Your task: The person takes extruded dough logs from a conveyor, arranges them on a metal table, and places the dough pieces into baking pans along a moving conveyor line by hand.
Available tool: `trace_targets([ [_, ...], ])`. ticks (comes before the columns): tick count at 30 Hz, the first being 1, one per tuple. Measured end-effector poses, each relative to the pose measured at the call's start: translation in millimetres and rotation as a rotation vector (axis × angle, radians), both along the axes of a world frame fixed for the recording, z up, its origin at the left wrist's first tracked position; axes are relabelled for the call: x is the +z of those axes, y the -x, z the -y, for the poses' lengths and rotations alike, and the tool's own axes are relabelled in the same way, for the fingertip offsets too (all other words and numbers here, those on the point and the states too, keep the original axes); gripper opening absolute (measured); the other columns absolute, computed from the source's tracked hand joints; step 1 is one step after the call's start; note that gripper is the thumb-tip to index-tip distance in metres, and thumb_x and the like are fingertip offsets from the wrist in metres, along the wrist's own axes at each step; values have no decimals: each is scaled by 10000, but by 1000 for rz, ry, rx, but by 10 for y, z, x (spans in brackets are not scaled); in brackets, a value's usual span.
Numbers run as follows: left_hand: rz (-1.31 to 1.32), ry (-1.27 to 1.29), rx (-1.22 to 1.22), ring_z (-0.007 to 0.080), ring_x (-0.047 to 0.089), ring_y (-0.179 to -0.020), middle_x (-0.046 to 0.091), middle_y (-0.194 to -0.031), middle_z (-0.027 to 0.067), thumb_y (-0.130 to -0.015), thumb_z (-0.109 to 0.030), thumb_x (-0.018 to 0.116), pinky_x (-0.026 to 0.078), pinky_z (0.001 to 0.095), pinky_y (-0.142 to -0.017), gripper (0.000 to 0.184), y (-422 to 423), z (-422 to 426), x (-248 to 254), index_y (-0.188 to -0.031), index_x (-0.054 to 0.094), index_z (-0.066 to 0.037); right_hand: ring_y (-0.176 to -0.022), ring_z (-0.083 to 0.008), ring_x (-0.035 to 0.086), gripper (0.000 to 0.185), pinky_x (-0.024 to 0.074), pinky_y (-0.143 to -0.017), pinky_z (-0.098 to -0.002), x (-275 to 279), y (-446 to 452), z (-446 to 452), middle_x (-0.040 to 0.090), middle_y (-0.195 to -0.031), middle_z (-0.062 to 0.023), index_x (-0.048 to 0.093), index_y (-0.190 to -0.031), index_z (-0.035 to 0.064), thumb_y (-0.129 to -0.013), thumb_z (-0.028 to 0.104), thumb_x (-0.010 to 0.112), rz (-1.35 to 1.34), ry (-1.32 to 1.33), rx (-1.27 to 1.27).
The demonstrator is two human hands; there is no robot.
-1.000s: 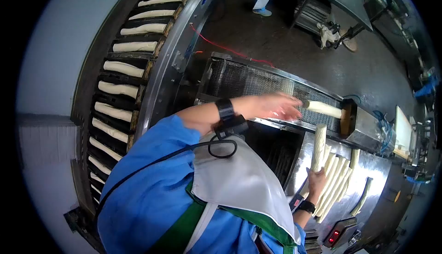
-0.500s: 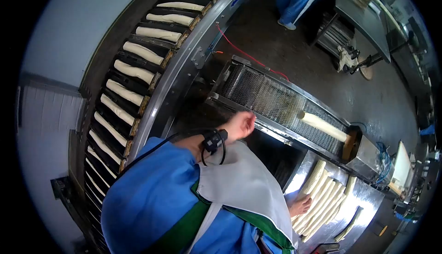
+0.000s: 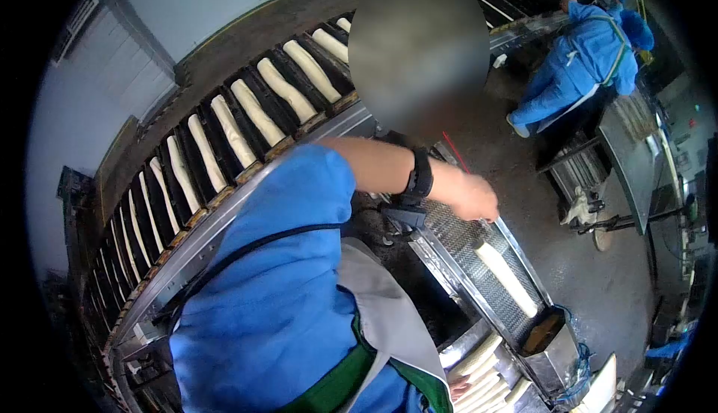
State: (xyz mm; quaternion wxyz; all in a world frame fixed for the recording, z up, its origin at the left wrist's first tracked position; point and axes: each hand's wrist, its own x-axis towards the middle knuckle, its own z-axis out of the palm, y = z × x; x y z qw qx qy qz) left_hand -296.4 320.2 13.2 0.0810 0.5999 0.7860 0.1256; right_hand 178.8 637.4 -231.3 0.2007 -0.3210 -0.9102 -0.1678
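My left hand [image 3: 471, 197], with a dark band on the wrist, hangs over the mesh conveyor [image 3: 447, 235]. It is smeared by motion, and its fingers bend down out of sight. Just below it, a pale dough roll [image 3: 507, 280] lies lengthwise on the mesh, apart from the hand. Of my right hand [image 3: 458, 389] only a little shows past the apron, at the lower edge. It touches dough rolls [image 3: 479, 381] lying side by side on a metal table [image 3: 453, 355]; its grip is hidden.
A curved line of dark trays [image 3: 247, 123], each with a long dough strip, runs along the left. A metal box [image 3: 555, 349] stands at the conveyor's lower end. At upper right a person in blue [image 3: 576, 61] bends by a metal table [image 3: 627, 160]. A blurred disc covers the top middle.
My left hand has swung out from beside the conveyor to above it, near the dough roll. The view has turned, bringing more of the co-worker in and leaving less of my right hand visible.
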Motion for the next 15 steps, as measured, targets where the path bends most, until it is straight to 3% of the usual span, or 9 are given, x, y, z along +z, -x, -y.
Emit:
trace_targets([
  [3,-135,174,-109,340,628,-849,648,-868,155,-793,-146,543,501,454,-687,182,75,-171,680,-942,603,-62,-1109,-235,533,797,411,-896,-411,-87,-213,-71,432,-1369,-57,339,-1383,346,-689,565,663,148,67,-231],
  [4,-98,112,-136,342,621,-879,653,-901,151,-754,-145,579,489,459,-716,227,164,-219,743,-962,632,-72,-1155,-276,490,877,391,-920,-442,-9,-200,-61,387,-1402,-86,289,-1412,321,-663,600,651,214,158,-220],
  [5,-167,284,-159,341,624,-877,653,-897,156,-752,-136,581,494,454,-709,228,225,-321,905,-962,634,-67,-1155,-276,490,877,391,-920,-442,25,-271,-81,387,-1402,-87,289,-1412,321,-663,600,651,204,164,-254],
  [8,-443,407,-213,330,636,-822,653,-853,149,-761,-142,571,512,441,-691,158,413,-371,1648,-876,631,-51,-1210,-399,407,878,328,-974,-511,223,-163,68,311,-1422,-192,246,-1441,232,-714,564,611,276,360,-181],
  [9,-453,442,-43,328,634,-833,650,-846,149,-767,-147,584,513,438,-705,169,555,-418,1856,-898,636,-53,-1210,-399,407,878,328,-974,-511,278,-80,130,311,-1422,-192,246,-1441,232,-714,564,611,242,377,-228],
  [11,-545,286,181,323,613,-852,633,-857,148,-777,-145,601,499,434,-734,181,467,-521,2600,-932,625,-54,-1249,-400,363,864,293,-1007,-522,338,-45,284,292,-1424,-215,217,-1451,224,-738,470,639,171,311,-129],
  [15,-566,-423,109,324,542,-981,568,-1000,177,-788,-151,601,449,432,-828,301,128,-883,3320,-1061,541,-40,-1321,-401,253,893,189,-1085,-531,833,226,427,220,-1448,-246,166,-1457,164,-744,382,657,340,642,-225],
])
